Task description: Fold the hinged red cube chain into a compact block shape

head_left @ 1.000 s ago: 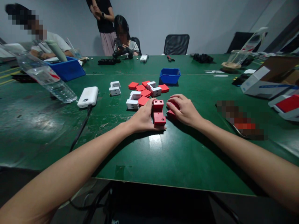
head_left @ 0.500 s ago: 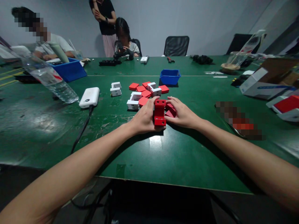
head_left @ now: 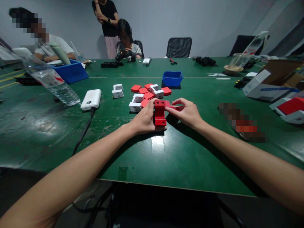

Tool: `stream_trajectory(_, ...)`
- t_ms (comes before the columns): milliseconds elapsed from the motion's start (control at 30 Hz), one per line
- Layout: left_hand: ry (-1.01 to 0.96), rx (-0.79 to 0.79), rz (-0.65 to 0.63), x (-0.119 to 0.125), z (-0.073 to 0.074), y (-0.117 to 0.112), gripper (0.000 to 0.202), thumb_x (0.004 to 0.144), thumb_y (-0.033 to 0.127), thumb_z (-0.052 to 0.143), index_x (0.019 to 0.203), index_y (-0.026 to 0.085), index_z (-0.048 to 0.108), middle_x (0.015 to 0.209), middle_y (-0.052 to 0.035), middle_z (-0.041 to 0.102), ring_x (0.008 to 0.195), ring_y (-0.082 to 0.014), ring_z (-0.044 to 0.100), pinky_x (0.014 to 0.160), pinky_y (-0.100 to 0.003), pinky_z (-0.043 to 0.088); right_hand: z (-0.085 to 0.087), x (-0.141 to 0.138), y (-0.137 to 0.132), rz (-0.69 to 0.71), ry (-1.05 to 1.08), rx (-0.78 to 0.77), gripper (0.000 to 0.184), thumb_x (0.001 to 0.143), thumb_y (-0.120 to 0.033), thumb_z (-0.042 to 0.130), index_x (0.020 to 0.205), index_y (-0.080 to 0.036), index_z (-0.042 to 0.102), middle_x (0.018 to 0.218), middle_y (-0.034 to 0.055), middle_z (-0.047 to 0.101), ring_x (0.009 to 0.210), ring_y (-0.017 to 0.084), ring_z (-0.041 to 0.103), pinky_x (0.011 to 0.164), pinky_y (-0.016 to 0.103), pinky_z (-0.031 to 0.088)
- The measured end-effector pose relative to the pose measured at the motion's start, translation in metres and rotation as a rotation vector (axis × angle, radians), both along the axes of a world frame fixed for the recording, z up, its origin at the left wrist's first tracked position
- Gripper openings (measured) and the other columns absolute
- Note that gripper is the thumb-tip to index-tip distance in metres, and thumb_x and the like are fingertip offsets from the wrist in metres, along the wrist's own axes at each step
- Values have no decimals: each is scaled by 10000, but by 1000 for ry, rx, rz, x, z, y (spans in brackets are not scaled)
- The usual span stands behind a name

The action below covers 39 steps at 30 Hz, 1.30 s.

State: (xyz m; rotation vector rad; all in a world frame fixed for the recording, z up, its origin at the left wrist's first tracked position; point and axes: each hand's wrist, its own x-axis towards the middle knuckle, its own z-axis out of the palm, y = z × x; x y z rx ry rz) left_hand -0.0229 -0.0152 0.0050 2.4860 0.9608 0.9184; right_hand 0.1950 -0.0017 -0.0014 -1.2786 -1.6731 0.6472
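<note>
My left hand [head_left: 145, 117] is closed round a red U-shaped bracket [head_left: 160, 114] with round holes in its end faces, its recess facing me. Close by on the right, my right hand [head_left: 190, 111] pinches a flat red piece [head_left: 173, 107] between thumb and fingers, against or just beside the bracket's upper right side; contact is hard to tell. Several red flat pieces [head_left: 136, 88] lie loosely beyond my hands. Among and beside them are white U-shaped brackets [head_left: 135, 107], and another white bracket [head_left: 117, 92] stands apart to the left.
A blue bin [head_left: 172, 79] sits behind the pieces. On the left are a white power bank [head_left: 91, 98] with a black cable, a lying water bottle [head_left: 55, 84] and a larger blue bin [head_left: 76, 72]. Open cardboard boxes [head_left: 258, 84] stand at right. Other people are across the green table [head_left: 152, 164].
My right hand has lifted and turned slightly, bringing the red piece up to the bracket's upper right side. My left hand and bracket have shifted a little left.
</note>
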Motion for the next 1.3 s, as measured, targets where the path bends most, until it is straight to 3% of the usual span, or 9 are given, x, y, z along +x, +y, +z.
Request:
stream_trajectory(200,11,-23,9,1,1,-1,1014,644,503,815,1401,166,231,1410,-230,449,1301,-373,507,1065,-527,460,7,-3,5,-31,645,-354,365,748,-509,775,764,-205,573,678,30,642,634,201,668,518,367,609)
stream_trajectory(433,-12,8,-9,0,-2,1,1025,640,507,817,1404,162,227,1390,-233,459,1303,-386,503,1064,-551,462,14,-5,5,-21,841,-513,435,778,-616,724,770,-212,562,674,36,648,622,188,669,546,358,641)
stream_trajectory(500,-23,39,-17,0,-4,3,1025,636,513,824,1396,172,228,1386,-224,455,1292,-383,512,1062,-549,467,13,-6,5,23,865,-471,413,752,-572,767,782,-200,592,722,35,671,667,174,676,607,329,644)
stream_trajectory(600,-38,64,-29,0,-7,4,1028,631,515,835,1389,185,224,1362,-211,468,1253,-370,543,1043,-543,485,9,-7,5,96,849,-361,361,627,-338,893,801,-188,614,787,5,693,729,136,677,709,264,624)
stream_trajectory(700,-43,64,-33,0,-8,5,1027,631,510,838,1389,190,224,1347,-210,477,1235,-368,555,1025,-545,498,6,-6,4,133,804,-306,372,559,-173,886,815,-189,616,821,-10,706,755,128,676,774,274,605)
stream_trajectory(867,-44,70,-40,0,-6,4,1018,638,512,832,1392,186,230,1353,-215,478,1236,-374,556,1026,-550,498,6,-7,1,182,749,-320,376,523,-112,819,802,-205,584,814,-18,703,772,157,684,804,341,589)
stream_trajectory(1133,-32,95,-42,-1,-8,5,1014,642,501,834,1386,172,228,1374,-228,458,1274,-382,532,1051,-548,487,6,-7,0,242,645,-303,341,527,-118,802,791,-204,604,815,-12,702,767,145,666,821,340,560)
stream_trajectory(1300,-35,96,-45,-1,-7,4,1009,645,490,838,1393,187,233,1385,-215,463,1270,-372,539,1049,-538,491,8,-8,-3,257,628,-322,318,517,-103,787,787,-192,645,804,0,710,740,152,655,711,314,557)
